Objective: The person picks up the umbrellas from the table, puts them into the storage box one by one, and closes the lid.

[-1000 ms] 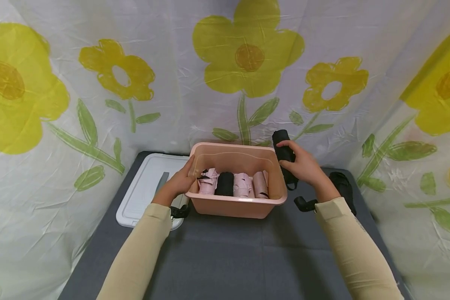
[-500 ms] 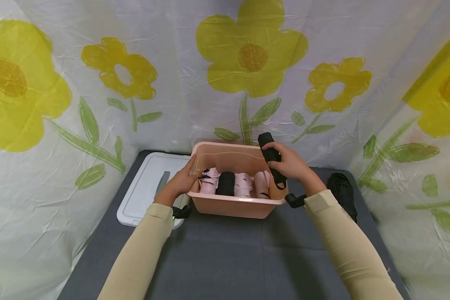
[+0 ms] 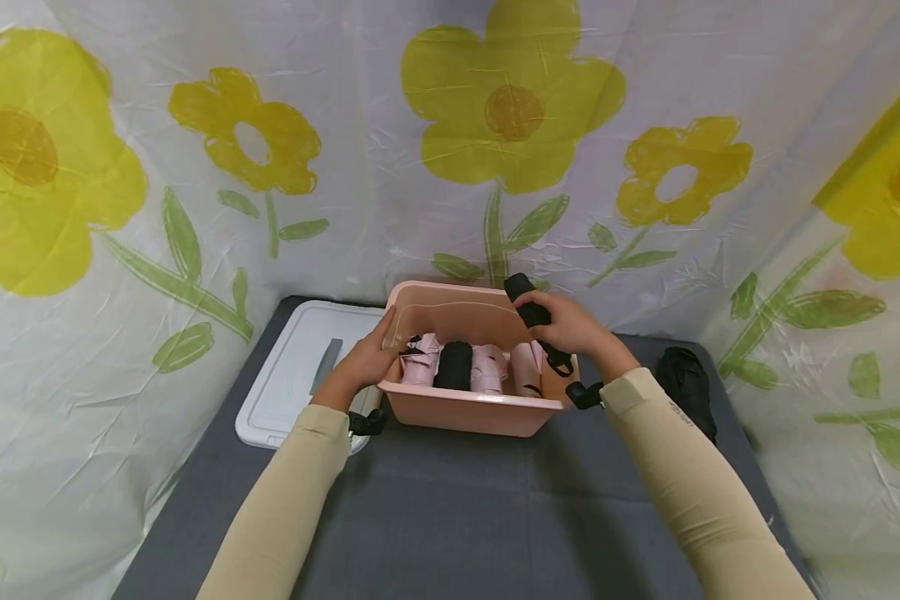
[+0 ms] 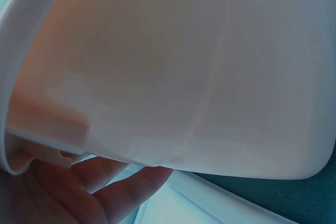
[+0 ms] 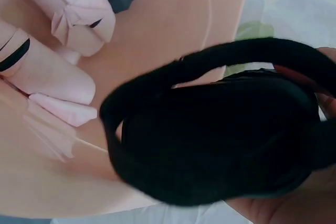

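My right hand (image 3: 573,325) grips a black folded umbrella (image 3: 527,300), tilted over the right end of a pink plastic bin (image 3: 465,412). Its strap loop (image 5: 142,77) hangs toward the bin in the right wrist view. At the bin's left end my left hand (image 3: 367,358) holds the rim, with fingers (image 4: 131,190) against the outer wall in the left wrist view. Standing in a row inside are a crumpled pink roll (image 3: 420,367), a black roll (image 3: 454,367), another pink roll (image 3: 487,369) and a smoother pink roll (image 3: 525,371), all resembling folded umbrellas.
Left of the bin a white lid (image 3: 292,367) with a grey handle (image 3: 326,365) lies on the dark grey tabletop (image 3: 450,517). A black bundle (image 3: 686,387) rests near the table's right edge. Behind hangs a flowered curtain (image 3: 360,167).
My right hand has carried the black umbrella leftward from beside the bin to over its right end, tilting it further. The left hand has stayed at the rim.
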Available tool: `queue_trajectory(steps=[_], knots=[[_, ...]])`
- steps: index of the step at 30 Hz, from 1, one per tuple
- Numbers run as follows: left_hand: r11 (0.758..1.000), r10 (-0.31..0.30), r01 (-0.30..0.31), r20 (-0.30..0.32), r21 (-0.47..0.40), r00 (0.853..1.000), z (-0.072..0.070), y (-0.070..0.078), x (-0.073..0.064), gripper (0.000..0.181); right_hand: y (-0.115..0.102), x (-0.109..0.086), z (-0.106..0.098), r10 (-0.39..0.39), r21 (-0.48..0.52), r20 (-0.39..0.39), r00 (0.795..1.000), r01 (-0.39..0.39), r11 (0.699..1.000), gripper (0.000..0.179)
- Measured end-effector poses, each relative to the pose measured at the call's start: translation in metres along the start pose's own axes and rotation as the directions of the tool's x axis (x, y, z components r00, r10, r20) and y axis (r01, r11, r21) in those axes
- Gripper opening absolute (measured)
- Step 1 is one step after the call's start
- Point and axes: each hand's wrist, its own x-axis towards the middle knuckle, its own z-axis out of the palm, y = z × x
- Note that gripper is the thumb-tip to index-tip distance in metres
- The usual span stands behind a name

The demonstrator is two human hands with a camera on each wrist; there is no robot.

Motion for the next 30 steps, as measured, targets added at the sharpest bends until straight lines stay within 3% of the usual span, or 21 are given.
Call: queue_trajectory(steps=[19,24,30], knots=[[1.0,0.009,-0.008,0.002,-0.007,1.0,-0.001,-0.003,0.0,0.068,-0.006,0.021,0.012,-0.077,-0.2,0.158,0.984,0.108,0.974,0.051],[1.0,0.025,-0.025,-0.004,-0.016,1.0,-0.001,-0.004,0.001,0.068,-0.009,0.026,0.016,-0.006,-0.242,0.205,0.979,0.057,0.969,0.053],[1.0,0.026,-0.026,-0.008,-0.01,1.0,0.0,-0.004,0.001,0.067,-0.006,0.031,0.023,0.046,-0.196,0.281,0.959,0.01,0.981,0.057]])
